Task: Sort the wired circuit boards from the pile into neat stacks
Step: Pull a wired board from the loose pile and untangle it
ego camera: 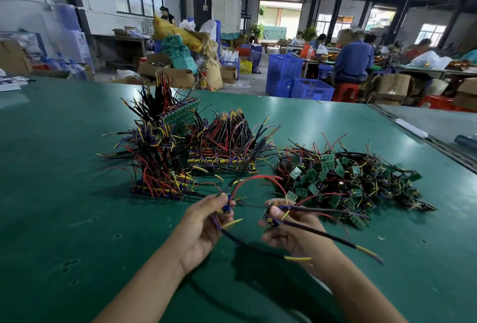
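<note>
Green table (64, 193) fills the lower view, and at its near middle your two hands are up off the surface, apart from each other, each one occupied. Your left hand (204, 229) pinches a small wired board (226, 209) between thumb and fingertips, its red, yellow and dark leads fanning upward and drooping below the palm. Your right hand (291, 229) grips a second wired board (269, 215), fingers curled around it, with long black-sleeved leads running out to the right (yellow tips showing at their ends). A thin dark wire crosses the gap between the two boards; whether it joins them can't be told from here.

Just beyond your right hand lies the loose pile (346, 183), a tangle of green boards and wires on the right half of the table. Ahead of your left hand stands the near stack (157, 167), boards lined along the surface, wires bristling upward. Beside it, further back, sits the middle stack (224, 147), and behind both the back stack (180, 113), a row of green board faces showing.

Past the table's far edge: blue crates (296, 77), cardboard boxes (392, 87), and a seated person in blue (353, 59) on a red stool (346, 91), back turned to you.
</note>
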Demonstrator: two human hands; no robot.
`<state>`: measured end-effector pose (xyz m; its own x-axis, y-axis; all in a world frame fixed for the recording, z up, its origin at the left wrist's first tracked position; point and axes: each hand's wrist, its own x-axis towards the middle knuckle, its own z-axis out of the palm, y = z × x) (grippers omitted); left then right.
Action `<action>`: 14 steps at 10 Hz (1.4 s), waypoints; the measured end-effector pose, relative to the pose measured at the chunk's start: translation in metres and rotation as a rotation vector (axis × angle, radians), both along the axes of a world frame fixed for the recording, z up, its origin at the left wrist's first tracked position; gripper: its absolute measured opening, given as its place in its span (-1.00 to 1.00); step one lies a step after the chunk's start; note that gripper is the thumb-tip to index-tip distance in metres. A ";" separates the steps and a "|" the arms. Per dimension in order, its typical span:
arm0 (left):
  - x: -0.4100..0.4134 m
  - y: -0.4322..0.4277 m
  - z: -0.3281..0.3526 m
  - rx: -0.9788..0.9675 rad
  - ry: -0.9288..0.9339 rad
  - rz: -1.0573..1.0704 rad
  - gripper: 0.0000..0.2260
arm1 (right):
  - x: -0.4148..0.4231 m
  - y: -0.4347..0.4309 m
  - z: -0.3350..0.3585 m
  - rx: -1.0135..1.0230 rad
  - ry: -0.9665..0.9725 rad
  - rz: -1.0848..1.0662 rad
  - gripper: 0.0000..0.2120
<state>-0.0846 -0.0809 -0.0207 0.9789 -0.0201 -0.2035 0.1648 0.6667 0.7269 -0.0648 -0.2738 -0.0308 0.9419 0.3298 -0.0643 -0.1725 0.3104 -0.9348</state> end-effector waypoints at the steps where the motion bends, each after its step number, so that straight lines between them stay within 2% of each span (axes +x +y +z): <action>1: 0.003 0.007 0.002 -0.036 -0.003 0.116 -0.97 | 0.004 -0.003 0.001 -0.015 -0.025 -0.107 -0.70; 2: 0.007 0.013 0.000 -0.068 0.022 0.204 -0.99 | 0.006 -0.007 0.003 0.006 -0.053 -0.182 -0.72; 3: 0.011 0.017 -0.004 -0.038 0.062 0.270 -0.95 | 0.007 -0.012 0.008 0.005 -0.128 -0.265 -0.84; 4: 0.013 0.017 -0.011 0.079 0.072 0.287 -0.95 | 0.009 -0.020 0.014 0.012 -0.179 -0.354 -0.93; 5: 0.014 0.016 -0.018 0.224 0.082 0.307 -0.95 | 0.010 -0.026 0.019 0.024 -0.217 -0.416 -0.92; 6: 0.014 0.015 -0.023 0.432 0.087 0.332 -0.91 | 0.010 -0.028 0.019 0.032 -0.236 -0.448 -0.91; 8: 0.010 0.015 -0.029 0.978 -0.001 0.420 -0.87 | 0.008 -0.019 0.010 -0.031 -0.270 -0.417 -0.78; 9: 0.007 0.014 -0.030 1.150 -0.063 0.492 -0.88 | 0.007 -0.013 0.002 -0.057 -0.307 -0.397 -0.79; 10: 0.001 0.010 -0.023 1.225 -0.258 0.611 -0.90 | 0.004 -0.008 -0.002 -0.036 -0.286 -0.278 -0.70; 11: -0.007 0.000 -0.016 1.205 -0.441 0.605 -0.78 | 0.000 -0.003 -0.004 -0.049 -0.279 -0.154 -0.68; 12: -0.014 -0.012 -0.015 1.105 -0.540 0.429 -0.84 | -0.006 0.002 0.002 -0.166 -0.315 -0.078 -0.74; 13: -0.018 -0.024 -0.020 1.098 -0.556 0.244 -0.93 | -0.012 -0.003 0.000 -0.301 -0.389 0.054 -0.71; 14: -0.020 -0.032 -0.024 1.001 -0.465 0.090 -0.81 | -0.091 0.056 -0.156 -0.328 -0.358 0.081 -0.71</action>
